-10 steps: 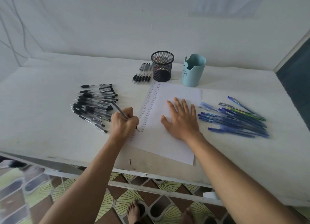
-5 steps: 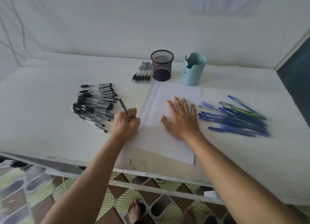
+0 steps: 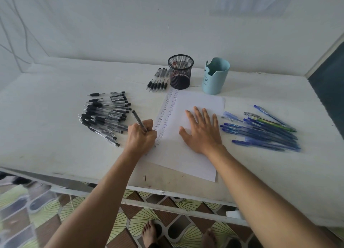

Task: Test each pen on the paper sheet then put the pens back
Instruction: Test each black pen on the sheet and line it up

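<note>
- The left hand [image 3: 141,137] is closed around a black pen [image 3: 139,121], its tip at the left edge of the paper sheet [image 3: 193,134] on the desk [image 3: 55,128].
- The right hand [image 3: 202,131] lies flat and spread on the sheet.
- Black pens [image 3: 105,115] lie left of the sheet, blue pens [image 3: 260,128] right.

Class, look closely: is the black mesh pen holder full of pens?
No. The black mesh pen holder stands empty, with pens lying on the table instead.

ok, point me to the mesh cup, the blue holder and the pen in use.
mesh cup [image 3: 180,74], head view, front wall.
blue holder [image 3: 214,80], head view, front wall.
pen [image 3: 138,119], head view, barrel above left hand [image 3: 141,138].
</note>
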The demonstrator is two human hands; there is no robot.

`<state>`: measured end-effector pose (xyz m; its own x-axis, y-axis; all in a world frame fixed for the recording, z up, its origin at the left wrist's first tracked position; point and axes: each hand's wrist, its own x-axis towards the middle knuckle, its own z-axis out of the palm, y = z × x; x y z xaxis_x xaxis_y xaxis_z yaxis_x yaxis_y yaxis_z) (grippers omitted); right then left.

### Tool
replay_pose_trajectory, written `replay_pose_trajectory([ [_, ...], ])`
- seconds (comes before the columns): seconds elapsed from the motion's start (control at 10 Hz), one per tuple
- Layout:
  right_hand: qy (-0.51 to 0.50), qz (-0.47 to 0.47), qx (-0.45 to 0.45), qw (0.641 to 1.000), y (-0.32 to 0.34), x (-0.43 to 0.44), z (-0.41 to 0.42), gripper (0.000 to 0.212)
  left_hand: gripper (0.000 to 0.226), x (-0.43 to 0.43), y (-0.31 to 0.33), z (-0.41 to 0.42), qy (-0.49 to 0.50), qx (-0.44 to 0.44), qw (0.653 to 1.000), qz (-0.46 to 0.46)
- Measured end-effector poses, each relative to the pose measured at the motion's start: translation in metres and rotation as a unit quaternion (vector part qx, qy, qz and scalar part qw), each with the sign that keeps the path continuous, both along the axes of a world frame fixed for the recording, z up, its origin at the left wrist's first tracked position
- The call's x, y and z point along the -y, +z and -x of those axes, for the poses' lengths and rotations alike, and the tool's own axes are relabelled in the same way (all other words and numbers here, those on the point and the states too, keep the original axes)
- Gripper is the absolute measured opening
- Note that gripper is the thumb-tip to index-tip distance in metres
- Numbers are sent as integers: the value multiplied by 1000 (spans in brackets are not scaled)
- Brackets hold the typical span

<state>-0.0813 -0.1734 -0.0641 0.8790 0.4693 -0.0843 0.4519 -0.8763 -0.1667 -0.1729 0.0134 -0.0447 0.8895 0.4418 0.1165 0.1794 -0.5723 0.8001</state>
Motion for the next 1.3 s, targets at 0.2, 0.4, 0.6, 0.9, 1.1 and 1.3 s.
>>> replay_pose_trajectory([
  [0.2,0,-2,-1,1000,0,0,0,81,31,1,-1,0,9,8,1000,1],
  [0.4,0,-3,-3,1000,1,0,0,81,29,2,-1,0,-5,8,1000,-6],
  [0.6,0,-3,0,1000,1,0,0,81,16,1,-6,0,-13,29,1000,-3],
  [0.9,0,-5,-3,1000,1,0,0,80,17,1,-7,0,-24,27,999,2],
  [1.1,4,-1,-1,1000,2,1,0,72,12,-9,-5,-2,-39,20,994,99],
  [1.3,4,1,0,1000,3,0,0,71,29,-15,6,-11,-54,35,966,251],
])
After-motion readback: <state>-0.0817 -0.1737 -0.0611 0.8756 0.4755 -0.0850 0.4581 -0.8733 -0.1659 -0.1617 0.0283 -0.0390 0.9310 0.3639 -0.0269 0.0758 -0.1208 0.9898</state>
